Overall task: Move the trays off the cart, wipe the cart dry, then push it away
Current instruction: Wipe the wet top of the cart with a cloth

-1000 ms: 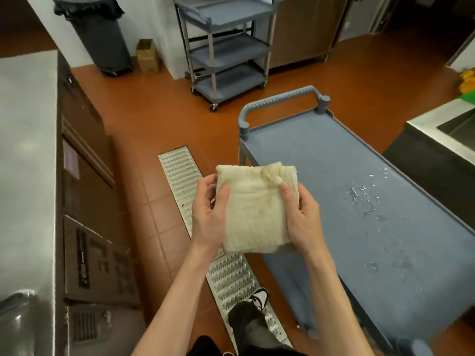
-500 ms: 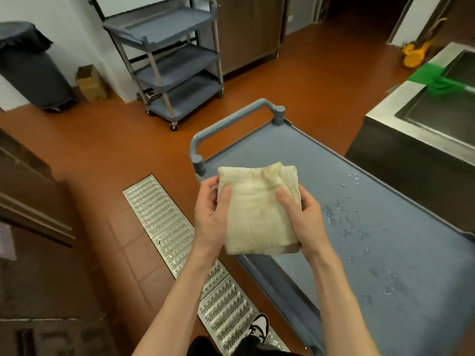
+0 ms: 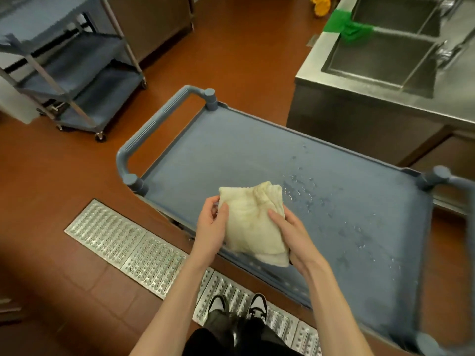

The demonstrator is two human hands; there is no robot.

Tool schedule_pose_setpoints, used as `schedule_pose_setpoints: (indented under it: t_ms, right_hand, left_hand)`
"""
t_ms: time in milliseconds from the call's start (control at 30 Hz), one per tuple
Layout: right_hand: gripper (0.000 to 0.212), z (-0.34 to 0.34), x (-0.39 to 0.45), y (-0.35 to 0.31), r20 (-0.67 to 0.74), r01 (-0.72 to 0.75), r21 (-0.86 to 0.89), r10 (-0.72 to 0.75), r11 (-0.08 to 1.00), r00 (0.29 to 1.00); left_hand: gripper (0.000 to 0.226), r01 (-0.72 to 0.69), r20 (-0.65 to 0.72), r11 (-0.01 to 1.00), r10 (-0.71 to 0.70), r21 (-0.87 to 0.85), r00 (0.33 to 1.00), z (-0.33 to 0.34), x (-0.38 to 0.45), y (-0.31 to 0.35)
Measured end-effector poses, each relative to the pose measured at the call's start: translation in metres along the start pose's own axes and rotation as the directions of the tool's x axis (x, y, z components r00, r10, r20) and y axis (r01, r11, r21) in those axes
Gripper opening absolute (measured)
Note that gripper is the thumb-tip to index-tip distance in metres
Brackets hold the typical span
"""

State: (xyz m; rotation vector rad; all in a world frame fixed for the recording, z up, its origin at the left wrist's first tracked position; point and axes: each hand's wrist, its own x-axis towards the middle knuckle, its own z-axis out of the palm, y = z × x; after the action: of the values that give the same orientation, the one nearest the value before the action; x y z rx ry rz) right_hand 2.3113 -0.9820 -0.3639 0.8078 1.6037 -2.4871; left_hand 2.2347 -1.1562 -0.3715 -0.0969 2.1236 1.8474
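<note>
In the head view, the person stands at the long side of the blue cart (image 3: 231,155), whose top carries no trays. The left hand (image 3: 209,226) and right hand (image 3: 289,233) both grip a folded cream cloth (image 3: 253,219), each pinching an edge with thumb on top, holding it over the near edge of the cart top. The water drops (image 3: 308,191) lie on the cart top ahead and to the right of the cloth, spreading further right along the cart's long axis, which runs left to right between its two handles. The right hand is the nearer one to the wet patch, so the wipe would probably start with a short reach forward and rightward.
</note>
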Motion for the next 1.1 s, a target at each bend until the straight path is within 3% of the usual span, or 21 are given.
schedule_pose_setpoints:
  t_ms: [133,267,333,433,500,533,600,733,800,900,1000,1100]
  right_hand:
    - [0.027,-0.020,-0.018,0.021,-0.204,0.011,-0.070,-0.025,0.998,0.979]
    - [0.014,-0.043,-0.044,0.019,-0.435,0.039,-0.212,-0.131,0.976,0.891]
    - [0.013,-0.051,-0.056,0.013,-0.558,0.054,-0.303,-0.223,0.951,0.799]
    - [0.017,-0.054,-0.072,0.013,-0.716,0.028,-0.456,-0.385,0.890,0.583]
    - [0.027,-0.054,-0.076,0.017,-0.733,-0.111,-0.605,-0.497,0.789,0.465]
    - [0.034,-0.055,-0.076,0.021,-0.711,-0.219,-0.673,-0.537,0.707,0.454]
    - [0.046,-0.054,-0.070,0.034,-0.662,-0.375,-0.744,-0.534,0.553,0.526]
    - [0.053,-0.043,-0.049,0.064,-0.626,-0.470,-0.758,-0.306,0.452,0.717]
    - [0.058,-0.038,-0.042,0.075,-0.621,-0.478,-0.758,-0.267,0.444,0.737]
    - [0.055,-0.040,-0.031,0.090,-0.528,-0.405,-0.842,-0.388,0.358,0.755]
    - [0.069,-0.044,-0.017,0.109,-0.436,-0.348,-0.883,-0.274,0.315,0.857]
    - [0.075,-0.046,-0.011,0.127,-0.437,-0.350,-0.883,-0.276,0.311,0.856]
  left_hand:
    - [0.019,0.027,0.211,0.989,-0.058,0.149,0.976,0.011,0.017,-0.033]
    - [0.022,-0.028,0.328,0.965,-0.062,0.262,0.943,0.038,0.027,-0.054]
    - [0.021,-0.097,0.396,0.937,-0.047,0.335,0.917,0.056,0.030,-0.060]
    - [0.024,-0.248,0.479,0.876,0.022,0.413,0.878,0.083,0.029,-0.071]
    - [0.025,-0.365,0.522,0.804,0.081,0.469,0.849,0.097,0.025,-0.081]
    - [0.026,-0.411,0.539,0.765,0.100,0.496,0.837,0.102,0.022,-0.087]
    - [0.027,-0.489,0.565,0.682,0.134,0.544,0.814,0.107,0.015,-0.095]
    - [0.038,-0.623,0.637,0.499,0.169,0.602,0.752,0.104,0.006,-0.115]
    - [0.046,-0.664,0.658,0.424,0.188,0.616,0.729,0.100,0.009,-0.126]
    - [0.052,-0.692,0.668,0.354,0.210,0.629,0.714,0.099,0.011,-0.134]
    - [0.060,-0.669,0.658,0.330,0.163,0.666,0.735,0.101,0.010,-0.135]
    - [0.063,-0.665,0.651,0.308,0.161,0.680,0.741,0.101,0.010,-0.137]
